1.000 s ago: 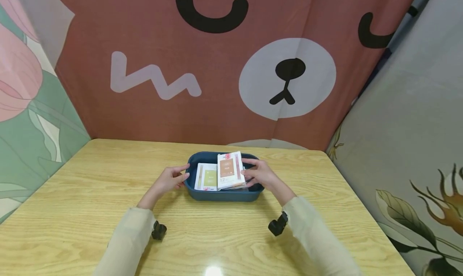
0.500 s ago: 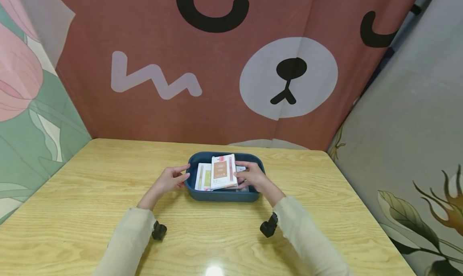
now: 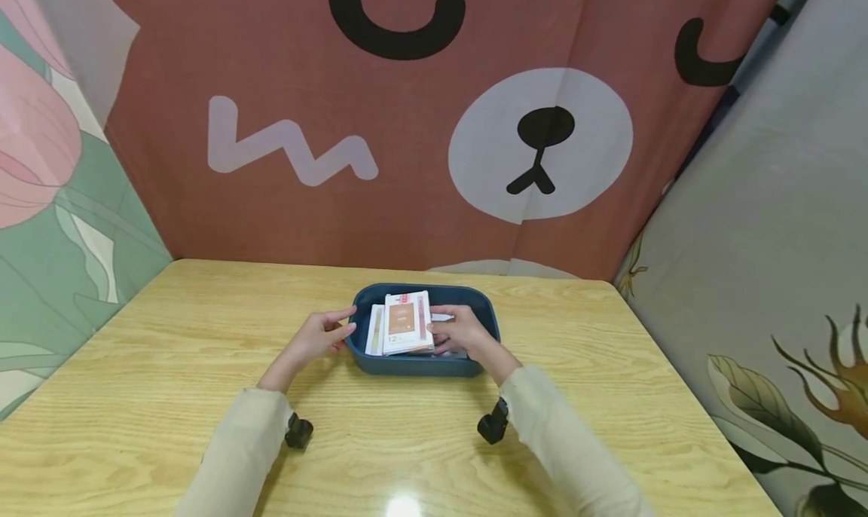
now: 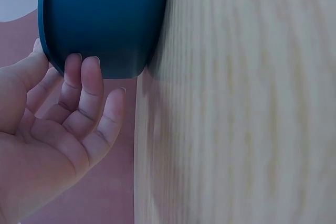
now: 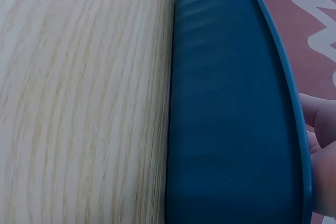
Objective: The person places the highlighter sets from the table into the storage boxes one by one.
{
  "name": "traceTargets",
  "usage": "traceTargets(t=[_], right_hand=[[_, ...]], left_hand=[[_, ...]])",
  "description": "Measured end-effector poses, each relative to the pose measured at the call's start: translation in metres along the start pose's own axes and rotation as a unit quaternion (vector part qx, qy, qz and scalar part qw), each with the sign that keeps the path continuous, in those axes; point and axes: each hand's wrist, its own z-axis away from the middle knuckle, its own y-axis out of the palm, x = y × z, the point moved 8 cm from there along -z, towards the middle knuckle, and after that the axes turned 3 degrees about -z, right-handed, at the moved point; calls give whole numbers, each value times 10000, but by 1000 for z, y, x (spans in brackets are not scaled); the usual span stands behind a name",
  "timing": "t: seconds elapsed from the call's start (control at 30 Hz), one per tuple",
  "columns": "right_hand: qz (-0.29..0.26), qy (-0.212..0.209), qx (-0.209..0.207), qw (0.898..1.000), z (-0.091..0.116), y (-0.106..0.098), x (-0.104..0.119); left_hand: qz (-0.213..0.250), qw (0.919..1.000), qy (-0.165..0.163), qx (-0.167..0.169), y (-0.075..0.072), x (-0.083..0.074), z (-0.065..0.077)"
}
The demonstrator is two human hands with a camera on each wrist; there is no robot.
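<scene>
A dark blue plastic basin (image 3: 415, 367) sits on the wooden table. My left hand (image 3: 317, 339) holds its left rim, thumb and fingers on either side of the wall; the left wrist view has these fingers (image 4: 92, 85) against the outer wall. Inside the basin, my right hand (image 3: 468, 331) grips the right edge of a flat white packet (image 3: 404, 322) bearing a brown square and a red mark. That packet overlaps another white packet (image 3: 374, 330) on the left. In the right wrist view the basin wall hides most of the right hand (image 5: 324, 145).
The wooden table (image 3: 380, 442) extends around the basin on all sides. A brown bear-print cloth (image 3: 325, 223) hangs behind it, with printed cloths at left and right. Both wrists wear small black cameras.
My right hand has moved left with the brown-square packet, which now covers more of the left packet. My left hand and the basin have stayed put.
</scene>
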Motion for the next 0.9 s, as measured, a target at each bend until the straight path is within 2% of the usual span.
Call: traceTargets(t=[0.2,0.43,0.67,0.9], right_hand=[[106,-1,148,9998,0,8,-1],[10,123,227,9997,-1,15,-2],[-42,170,372,9992,-1,22,-4],[183,167,566,9981,1,26,-3]], left_hand=[[31,10000,14,-13,0,0,1],[5,10000,-48,-1,0,-1,1],[55,10000,34,71,2,-2,2],[58,10000,-9,24,1,2,1]])
